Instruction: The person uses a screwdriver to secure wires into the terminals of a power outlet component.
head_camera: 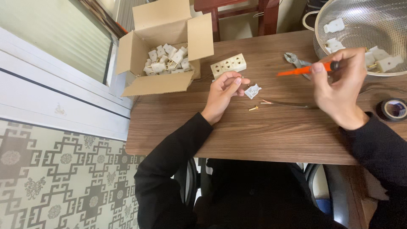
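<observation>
The left hand (222,95) rests on the wooden table (271,131), its thumb and fingertips pinching a tiny screw-like piece (241,77); what it is exactly is too small to tell. At its 3 o'clock, just beside the fingers, lies a white plug cover (252,90), with a brass screw (253,108) at 5 o'clock. The right hand (339,87) is closed around an orange-handled screwdriver (307,69), which points toward 9 o'clock. A white triple socket block (229,65) sits at the left hand's 12 o'clock, pliers (296,61) behind the screwdriver.
</observation>
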